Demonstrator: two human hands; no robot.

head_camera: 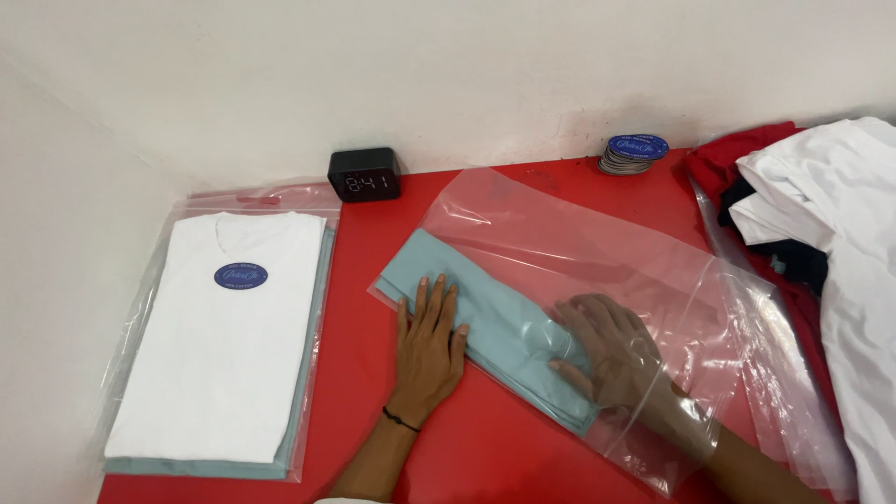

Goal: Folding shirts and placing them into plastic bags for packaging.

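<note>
**Folded shirt half inside a slippery bag**

The folded teal garment (pixel 485 322) lies on the red surface (pixel 373 420), most of it already inside the clear plastic bag (pixel 597 271), its near-left end against the bag's closed end. The main risk, as I judge it, is bunching: the film is thin and loose, and if the cloth drags against it the fold could open or crease inside the bag, leaving a lumpy pack. The bag could also slide over the smooth surface instead of staying put, since only one palm pins it. A third worry is the open mouth to the right of the garment, where the film is rumpled and folds over itself; it could catch the wrist or tear along a crease.

The left hand (pixel 429 350) rests flat outside the bag, fingers spread and straight, pressing down on the garment's near-left end through the film; it grips nothing. The right hand (pixel 607 350) is inside the bag, seen through the plastic, open with fingers extended and laid flat on the garment's right part; it too presses rather than grasps, though the film blurs the fingertips.

To the left of the garment sits a stack of bagged shirts (pixel 224 345), white on top with an oval blue sticker. Behind the garment stand a small black clock (pixel 365 175) and a pile of round stickers (pixel 633 154). Right of it lies a heap of loose clothes (pixel 821 224)
</note>
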